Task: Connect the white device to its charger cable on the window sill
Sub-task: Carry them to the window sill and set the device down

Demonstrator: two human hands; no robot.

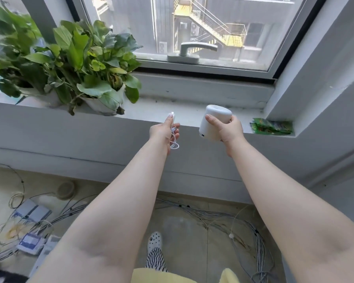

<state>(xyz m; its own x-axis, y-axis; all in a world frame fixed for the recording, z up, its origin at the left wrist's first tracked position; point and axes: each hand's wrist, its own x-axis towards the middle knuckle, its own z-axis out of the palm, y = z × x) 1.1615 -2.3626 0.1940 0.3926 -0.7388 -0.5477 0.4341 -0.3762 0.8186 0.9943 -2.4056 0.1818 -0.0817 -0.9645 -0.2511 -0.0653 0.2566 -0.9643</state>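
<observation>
While both parts are already picked up, the joining itself is not yet done: the right hand (228,129) has its thumb and fingers curled round the white device (214,122), holding it tilted in the air just above the front edge of the window sill (151,111), toward the sill's right end, and the left hand (165,129) holds the charger cable (173,139) with its fingers closed on it, the plug end sticking out past the fingertips and a small loop of white cord hanging below the palm. The two hands are near each other but apart, with a clear gap between plug and device, so what is left, as I judge it, is to turn the device so its socket faces the plug, push the plug in, and set the device down on the sill. The device is a smooth, matt white cylinder with rounded edges and a flat end facing up and away; a small dark slot low on its side, near the bottom rim, looks like the charging port, though it is too small to be sure. Potted plants (80,64) stand at the sill's left end and a green packet (272,126) lies in its right corner
</observation>
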